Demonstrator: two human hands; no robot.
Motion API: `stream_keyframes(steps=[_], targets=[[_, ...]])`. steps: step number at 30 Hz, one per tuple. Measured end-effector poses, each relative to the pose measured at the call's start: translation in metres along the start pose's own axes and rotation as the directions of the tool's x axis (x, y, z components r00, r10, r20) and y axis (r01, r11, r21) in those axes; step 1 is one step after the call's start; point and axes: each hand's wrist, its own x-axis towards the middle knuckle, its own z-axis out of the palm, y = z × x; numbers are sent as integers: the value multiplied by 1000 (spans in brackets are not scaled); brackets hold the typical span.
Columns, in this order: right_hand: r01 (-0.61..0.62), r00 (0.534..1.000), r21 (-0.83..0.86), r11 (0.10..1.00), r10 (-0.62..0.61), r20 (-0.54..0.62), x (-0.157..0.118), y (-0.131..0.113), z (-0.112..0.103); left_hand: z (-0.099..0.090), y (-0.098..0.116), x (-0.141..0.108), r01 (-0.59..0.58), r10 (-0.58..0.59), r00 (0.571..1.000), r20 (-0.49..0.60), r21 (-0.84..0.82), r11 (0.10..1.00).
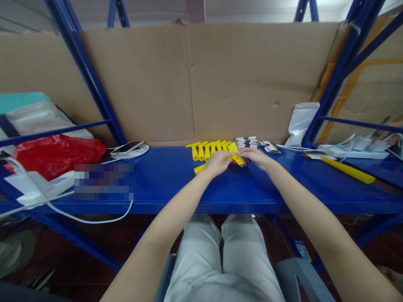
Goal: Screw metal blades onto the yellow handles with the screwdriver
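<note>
My left hand (218,164) is closed around a yellow scraper (199,169), whose handle end pokes out to the left below the palm. My right hand (254,157) has its fingers pinched at the scraper's wide head, where a thin metal blade edge shows at the right. Parts of the head are hidden by the fingers. Just behind my hands stands a row of several yellow scraper handles (201,152), their hollow round ends facing me. Stacked blades in white and black wrappers (247,142) lie behind my right hand, and more wrapped blades (270,147) lie to its right.
A long yellow-handled scraper (348,170) lies at the right of the blue shelf (170,188). White cables and a power strip (355,152) are beyond it. A white pouch (302,121) leans on the cardboard (151,84). Coiled cable (135,152) and a red bag (59,153) occupy the left.
</note>
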Motion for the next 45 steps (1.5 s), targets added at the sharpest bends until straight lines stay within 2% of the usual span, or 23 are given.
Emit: stream_keyframes(steps=[4,10,14,20,26,28,30,32,34,35,37,40,42,45], targets=[[9,999,-20,1000,-8,35,-4,-6,4,-3,3,-1,-1,0,1000,17,43,999],[1,1000,-11,1000,-1,-18,-6,-8,10,-6,7,-7,33,-51,994,94,186,982],[-17,1000,-16,1000,17,-5,-6,-8,13,-5,6,-8,44,-85,986,142,272,961],[-46,999,38,998,45,11,-5,-7,14,-3,2,-6,23,-79,985,151,341,940],[4,998,33,999,-3,-56,3,-1,11,-2,2,-6,33,-72,989,126,284,958],[21,991,-18,1000,-23,-132,7,3,3,-2,2,-6,47,-81,990,117,266,963],[9,963,-163,987,-52,-266,11,8,-11,-4,1,-6,68,-96,990,98,254,965],[-62,914,-397,916,-107,-391,12,14,-28,-6,0,-5,94,-113,991,71,238,967],[-204,864,-591,781,-141,-483,10,21,-45,-9,-1,-4,126,-138,990,43,216,968],[-271,857,-642,717,-124,-500,9,23,-52,-10,-1,-4,140,-149,988,32,205,969],[-369,861,-694,618,-55,-506,7,28,-62,-11,-2,-3,155,-161,987,17,187,970],[-431,879,-733,527,59,-474,6,32,-66,-12,-4,-2,149,-150,989,-4,148,978],[-423,892,-756,500,84,-444,6,34,-64,-13,-6,0,144,-142,989,-35,93,985],[-378,912,-783,495,54,-406,8,35,-59,-17,-10,4,130,-136,983,-127,-55,990]])
